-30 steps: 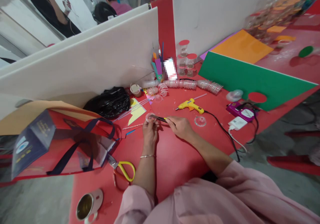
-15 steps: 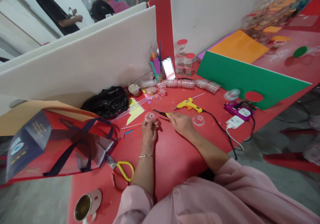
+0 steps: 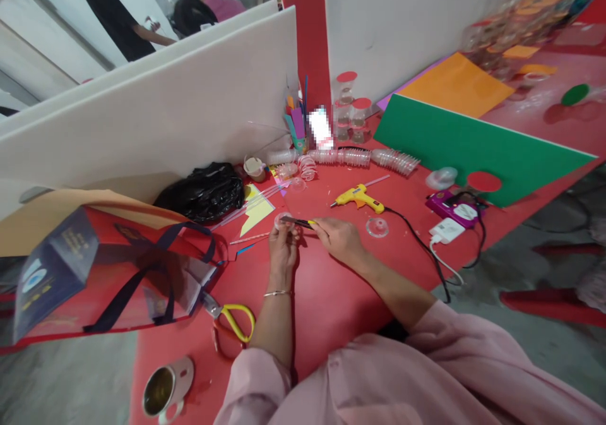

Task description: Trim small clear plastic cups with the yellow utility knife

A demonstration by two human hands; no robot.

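My left hand (image 3: 283,248) pinches a small clear plastic lid (image 3: 283,218) above the red table (image 3: 326,292). In my right hand (image 3: 338,239) is a dark-bladed tool with a yellow handle (image 3: 305,223), its blade lying over the lid. It looks like a cutter or small scissors; which one I cannot tell. A yellow glue gun (image 3: 357,198) rests beyond my right hand, and another clear lid (image 3: 377,227) lies to the right of that hand. Yellow paper (image 3: 257,210) is just beyond my left hand.
Yellow-handled scissors (image 3: 239,323) and a mug (image 3: 168,387) stand lower left. A large bag (image 3: 137,267) covers the left. Stacked clear cups (image 3: 355,157) line the back, before white partitions (image 3: 189,96). A green board (image 3: 473,147) and purple power unit (image 3: 452,208) with cables are right.
The tool in my right hand has moved left, so its blade now overlaps the clear lid. The person in black beyond the partition has shifted an arm.
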